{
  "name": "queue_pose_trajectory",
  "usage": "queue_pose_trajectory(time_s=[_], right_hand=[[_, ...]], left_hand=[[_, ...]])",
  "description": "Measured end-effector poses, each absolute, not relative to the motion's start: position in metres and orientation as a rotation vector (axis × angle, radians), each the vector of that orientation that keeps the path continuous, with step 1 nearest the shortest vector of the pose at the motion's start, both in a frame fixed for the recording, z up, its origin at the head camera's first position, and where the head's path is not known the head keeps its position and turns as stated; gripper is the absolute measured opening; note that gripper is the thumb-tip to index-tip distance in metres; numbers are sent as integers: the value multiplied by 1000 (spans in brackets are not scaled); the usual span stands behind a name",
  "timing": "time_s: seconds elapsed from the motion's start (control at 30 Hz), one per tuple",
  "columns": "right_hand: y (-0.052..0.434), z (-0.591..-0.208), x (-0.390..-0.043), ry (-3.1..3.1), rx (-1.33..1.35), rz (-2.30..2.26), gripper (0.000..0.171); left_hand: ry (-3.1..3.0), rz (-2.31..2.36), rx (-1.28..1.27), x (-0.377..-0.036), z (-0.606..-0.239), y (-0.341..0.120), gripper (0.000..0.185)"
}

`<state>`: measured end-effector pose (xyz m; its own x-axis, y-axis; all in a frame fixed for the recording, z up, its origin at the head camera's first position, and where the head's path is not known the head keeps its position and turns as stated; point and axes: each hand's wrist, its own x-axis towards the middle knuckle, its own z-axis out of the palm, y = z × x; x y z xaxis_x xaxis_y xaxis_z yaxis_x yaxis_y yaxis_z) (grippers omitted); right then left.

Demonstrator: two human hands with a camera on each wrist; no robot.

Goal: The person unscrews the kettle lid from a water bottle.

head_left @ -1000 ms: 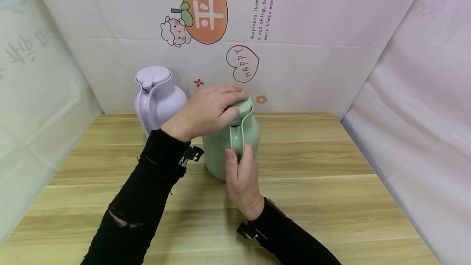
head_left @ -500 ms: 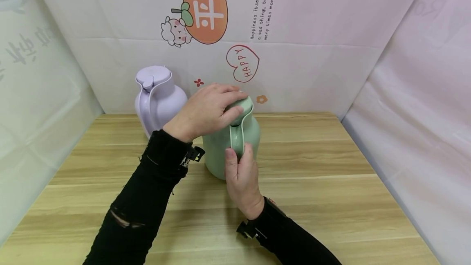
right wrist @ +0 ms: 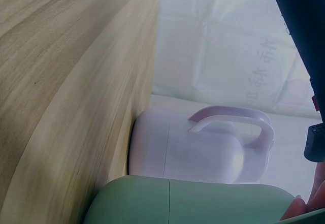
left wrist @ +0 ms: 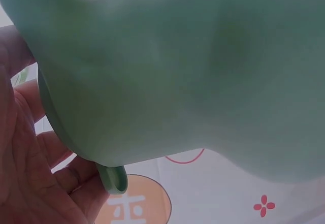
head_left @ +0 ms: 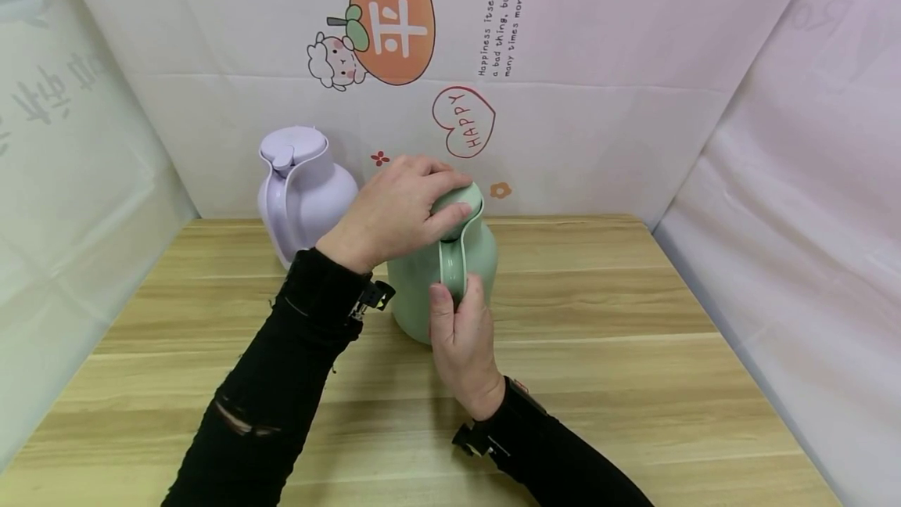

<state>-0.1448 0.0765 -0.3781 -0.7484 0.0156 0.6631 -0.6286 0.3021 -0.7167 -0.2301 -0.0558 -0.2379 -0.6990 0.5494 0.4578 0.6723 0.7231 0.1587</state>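
Right now I brace the green thermos jug (head_left: 436,272) by gripping its handle (head_left: 453,266) with my right hand (head_left: 461,343), so my left hand (head_left: 394,213), clamped over the lid (head_left: 464,202), has purchase.

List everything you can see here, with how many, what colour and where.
green thermos jug: one, pale green, upright mid-table
jug lid: one, pale green, on the green jug's top
jug handle: one, pale green, on the side facing the person
lilac thermos jug: one, pale purple, lid on, back left by the wall
table: one, light wood
backdrop: white sheeting with an orange fruit sticker and a red HAPPY heart
left hand: black sleeve, grips the lid
right hand: black sleeve, holds the handle
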Motion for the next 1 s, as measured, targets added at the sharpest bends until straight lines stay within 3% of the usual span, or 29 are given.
queue_pose_trajectory(time_s=[1.0], right_hand=[[76, -378, -145, -2016, 526, 1416, 26]], left_hand=[[-2572, -361, -742, -226, -239, -46, 52]])
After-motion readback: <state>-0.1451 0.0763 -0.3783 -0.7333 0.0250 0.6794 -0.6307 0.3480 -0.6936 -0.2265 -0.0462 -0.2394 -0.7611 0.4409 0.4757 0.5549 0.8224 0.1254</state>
